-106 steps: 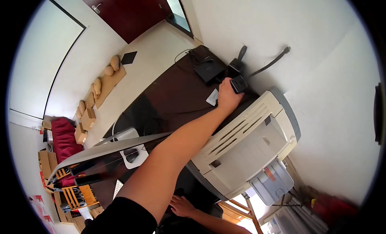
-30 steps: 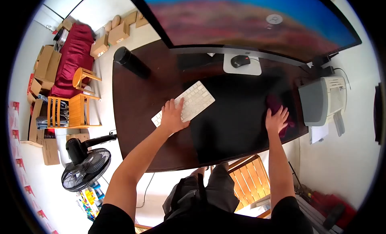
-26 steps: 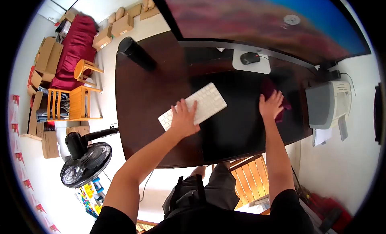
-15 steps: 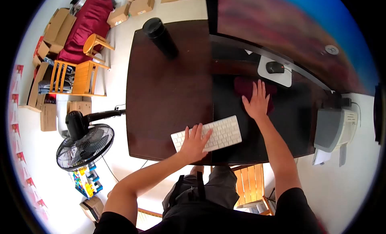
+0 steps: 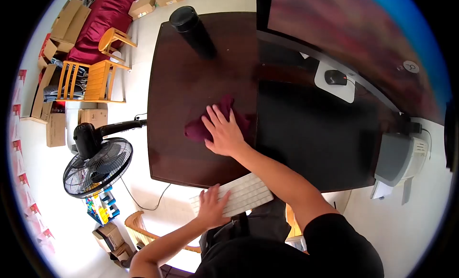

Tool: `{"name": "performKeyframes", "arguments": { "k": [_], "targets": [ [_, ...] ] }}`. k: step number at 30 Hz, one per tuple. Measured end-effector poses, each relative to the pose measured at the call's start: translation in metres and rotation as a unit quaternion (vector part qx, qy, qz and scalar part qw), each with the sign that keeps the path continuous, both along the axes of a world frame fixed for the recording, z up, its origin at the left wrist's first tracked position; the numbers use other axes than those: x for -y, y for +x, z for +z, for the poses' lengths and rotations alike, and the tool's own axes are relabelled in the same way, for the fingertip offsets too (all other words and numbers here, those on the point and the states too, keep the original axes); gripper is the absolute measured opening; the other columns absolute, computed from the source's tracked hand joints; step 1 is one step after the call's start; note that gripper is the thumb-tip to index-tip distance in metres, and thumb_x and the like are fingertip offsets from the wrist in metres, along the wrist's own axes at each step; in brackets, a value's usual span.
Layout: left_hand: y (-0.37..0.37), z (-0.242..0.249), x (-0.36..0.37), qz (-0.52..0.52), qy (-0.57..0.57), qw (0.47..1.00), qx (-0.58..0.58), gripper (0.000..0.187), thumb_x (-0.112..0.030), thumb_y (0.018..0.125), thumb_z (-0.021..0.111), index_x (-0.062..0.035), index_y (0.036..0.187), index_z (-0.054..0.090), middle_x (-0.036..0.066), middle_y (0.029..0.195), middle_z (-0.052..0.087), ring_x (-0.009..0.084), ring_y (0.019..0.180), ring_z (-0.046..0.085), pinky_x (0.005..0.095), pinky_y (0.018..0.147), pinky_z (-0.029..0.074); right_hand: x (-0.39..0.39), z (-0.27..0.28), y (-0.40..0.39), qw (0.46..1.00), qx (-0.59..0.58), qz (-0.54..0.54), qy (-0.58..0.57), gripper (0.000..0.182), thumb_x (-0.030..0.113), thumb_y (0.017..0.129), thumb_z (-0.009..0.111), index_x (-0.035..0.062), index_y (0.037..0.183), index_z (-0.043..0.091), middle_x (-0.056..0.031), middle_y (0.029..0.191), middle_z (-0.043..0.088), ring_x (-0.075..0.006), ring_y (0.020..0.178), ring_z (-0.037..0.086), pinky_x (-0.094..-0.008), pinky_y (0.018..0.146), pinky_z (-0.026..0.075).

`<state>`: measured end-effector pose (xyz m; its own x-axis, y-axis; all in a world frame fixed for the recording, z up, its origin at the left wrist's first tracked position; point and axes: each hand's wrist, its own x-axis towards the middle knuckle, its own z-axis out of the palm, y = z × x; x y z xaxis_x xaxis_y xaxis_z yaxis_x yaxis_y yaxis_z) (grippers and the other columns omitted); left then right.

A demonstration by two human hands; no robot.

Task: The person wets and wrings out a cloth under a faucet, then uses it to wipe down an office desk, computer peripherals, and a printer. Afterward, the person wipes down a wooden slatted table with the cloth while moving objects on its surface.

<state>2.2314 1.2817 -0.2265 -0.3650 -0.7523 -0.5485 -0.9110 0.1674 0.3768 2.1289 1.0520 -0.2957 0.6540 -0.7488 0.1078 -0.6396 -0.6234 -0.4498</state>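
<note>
My right hand (image 5: 224, 133) lies flat on a crumpled maroon cloth (image 5: 195, 130), fingers spread, pressing it against the brown desk top (image 5: 177, 79). The cloth shows on both sides of the hand. At the desk's front edge my left hand (image 5: 213, 207) grips a white keyboard (image 5: 246, 194) by its left part. Most of the keyboard extends past the edge, over my lap, and its right end is beneath my right forearm. The thumb and fingertips of that hand rest on the key side; its underside is hidden.
A black cylindrical bottle (image 5: 193, 33) stands at the back left. A large monitor (image 5: 330, 34) spans the far right, with a mouse (image 5: 335, 77) on a white pad (image 5: 343, 94). A black desk pad (image 5: 315, 130) covers the right half. A fan (image 5: 98, 165) stands left, a grey machine (image 5: 397, 158) right.
My right hand has slid the cloth left, from the black pad onto the brown desk top. My left hand has drawn the keyboard off the desk toward my body. The view has shifted slightly.
</note>
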Motion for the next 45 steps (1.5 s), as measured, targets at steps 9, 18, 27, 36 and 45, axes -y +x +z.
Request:
{"name": "performKeyframes", "arguments": {
  "k": [9,18,27,36,45],
  "targets": [
    [0.117,0.054,-0.156,0.302,-0.046,0.951,-0.045,0.111,-0.042,0.056,0.079,-0.0023,0.141,0.019,0.029,0.131,0.031,0.0450,0.118,0.034,0.0560,0.097,0.034,-0.053,-0.023,-0.318,0.852,-0.183,-0.490,0.003,0.071,0.034,0.079,0.062,0.0098,0.141,0.036,-0.0143,0.152,0.024,-0.0334,0.140,0.022,-0.0641,0.101,0.028],
    [0.130,0.089,-0.122,0.559,-0.007,0.730,-0.394,0.111,-0.056,0.065,0.077,-0.0029,0.146,0.021,0.016,0.142,0.035,0.0267,0.131,0.038,0.0413,0.104,0.036,-0.010,0.018,-0.017,0.961,-0.159,-0.225,0.035,0.069,0.039,0.083,0.051,0.0058,0.142,0.035,-0.0193,0.154,0.019,-0.0350,0.143,0.014,-0.0624,0.107,0.023],
    [0.093,0.141,0.071,0.446,0.083,0.658,-0.601,0.100,-0.046,0.076,0.070,0.0026,0.145,0.017,0.024,0.148,0.023,0.0302,0.135,0.036,0.0426,0.110,0.034,-0.150,0.006,-0.047,0.987,0.002,-0.113,0.116,0.075,0.043,0.073,0.062,0.0104,0.138,0.042,-0.0156,0.151,0.025,-0.0306,0.141,0.021,-0.0620,0.106,0.024],
    [-0.021,0.070,0.117,0.336,0.176,0.802,-0.461,0.106,-0.042,0.064,0.082,-0.0078,0.147,0.024,0.008,0.130,0.048,0.0152,0.105,0.055,0.0271,0.090,0.048,-0.048,0.001,-0.364,0.786,-0.116,-0.603,0.069,0.078,0.047,0.080,0.053,0.0107,0.145,0.031,-0.0153,0.154,0.019,-0.0304,0.143,0.014,-0.0576,0.110,0.020],
    [-0.159,0.041,0.160,0.189,0.230,0.906,-0.302,0.102,-0.013,0.064,0.078,-0.0110,0.149,0.022,0.013,0.135,0.041,0.0243,0.120,0.044,0.0359,0.098,0.039,0.060,-0.008,-0.483,0.760,-0.132,-0.635,0.040,0.079,0.052,0.084,0.049,0.0094,0.147,0.027,-0.0151,0.155,0.017,-0.0294,0.144,0.013,-0.0522,0.113,0.019]
  ]
}}
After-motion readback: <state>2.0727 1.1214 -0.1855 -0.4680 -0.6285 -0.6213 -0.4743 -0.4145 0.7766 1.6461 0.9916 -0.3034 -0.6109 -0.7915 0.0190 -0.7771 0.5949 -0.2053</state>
